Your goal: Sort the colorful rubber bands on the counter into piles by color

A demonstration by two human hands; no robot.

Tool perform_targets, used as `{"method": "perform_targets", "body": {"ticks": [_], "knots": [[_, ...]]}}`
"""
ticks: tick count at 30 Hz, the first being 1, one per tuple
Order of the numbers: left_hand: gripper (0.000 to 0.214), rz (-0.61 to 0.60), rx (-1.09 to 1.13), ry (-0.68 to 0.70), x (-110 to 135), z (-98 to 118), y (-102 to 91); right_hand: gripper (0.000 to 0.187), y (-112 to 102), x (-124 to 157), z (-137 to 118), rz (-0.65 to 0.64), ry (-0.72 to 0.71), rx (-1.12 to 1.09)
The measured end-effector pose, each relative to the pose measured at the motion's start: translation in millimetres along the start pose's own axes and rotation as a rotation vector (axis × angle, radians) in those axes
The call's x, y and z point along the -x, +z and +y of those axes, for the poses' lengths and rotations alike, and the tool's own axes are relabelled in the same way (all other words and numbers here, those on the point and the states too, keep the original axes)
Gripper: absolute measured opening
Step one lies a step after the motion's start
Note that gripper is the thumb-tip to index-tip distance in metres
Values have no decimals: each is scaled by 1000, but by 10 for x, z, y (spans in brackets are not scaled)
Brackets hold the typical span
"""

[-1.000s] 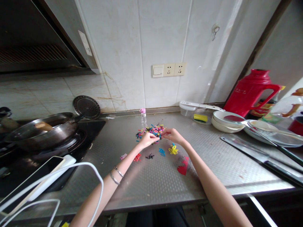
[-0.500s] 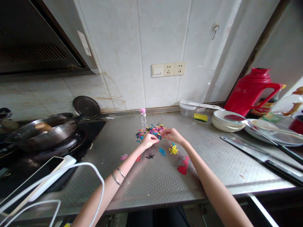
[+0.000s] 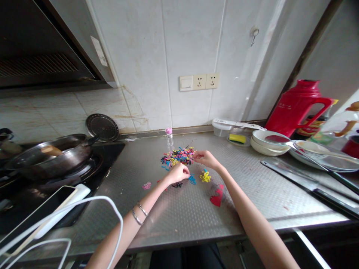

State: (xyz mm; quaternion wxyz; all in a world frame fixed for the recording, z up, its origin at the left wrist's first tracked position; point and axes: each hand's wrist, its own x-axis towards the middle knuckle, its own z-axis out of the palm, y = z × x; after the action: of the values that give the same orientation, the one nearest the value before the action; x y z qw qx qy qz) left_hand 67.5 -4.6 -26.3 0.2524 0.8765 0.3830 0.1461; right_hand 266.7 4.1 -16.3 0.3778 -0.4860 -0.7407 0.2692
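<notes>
A heaped pile of small multicoloured rubber bands [image 3: 176, 156] lies on the metal counter [image 3: 179, 220]. My left hand [image 3: 178, 173] is pinched just in front of the pile, its fingertips at the edge of a small group of blue rubber bands [image 3: 192, 179]. My right hand [image 3: 206, 159] has its fingers pinched at the pile's right edge. What either pinch holds is too small to make out. Sorted nearby are yellow bands [image 3: 205, 176], pink bands [image 3: 146, 185] and black bands [image 3: 177, 185], the black ones partly under my left hand. Red bands are mostly hidden by my left wrist.
A small clear bottle with a pink cap [image 3: 168, 132] stands behind the pile. A red torn piece [image 3: 217, 195] lies near my right forearm. Right: a cleaver [image 3: 291, 175], bowls [image 3: 269, 144] and a red thermos [image 3: 297, 108]. Left: a pan [image 3: 56, 160], a phone [image 3: 42, 215] and white cable [image 3: 114, 209].
My left hand has moved from the pile's front edge toward me, down to the blue bands, its forearm now covering more of the red ones. My right hand has barely moved.
</notes>
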Motion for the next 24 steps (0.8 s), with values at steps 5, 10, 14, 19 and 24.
{"method": "perform_targets", "body": {"ticks": [5, 10, 14, 19, 24], "knots": [[21, -19, -24, 7, 37, 24, -14, 20, -1, 0, 16, -7, 4, -16], [20, 0, 65, 41, 35, -32, -184, 19, 3, -10, 15, -16, -4, -37], [20, 88, 149, 4, 33, -204, -451, 20, 24, -17, -26, -32, -9, -43], [22, 211, 148, -77, 129, -480, -772, 19, 104, -2, -192, -77, -80, -36], [22, 281, 121, -173, 258, -768, -841, 17, 244, 52, -410, -216, -83, -34]]}}
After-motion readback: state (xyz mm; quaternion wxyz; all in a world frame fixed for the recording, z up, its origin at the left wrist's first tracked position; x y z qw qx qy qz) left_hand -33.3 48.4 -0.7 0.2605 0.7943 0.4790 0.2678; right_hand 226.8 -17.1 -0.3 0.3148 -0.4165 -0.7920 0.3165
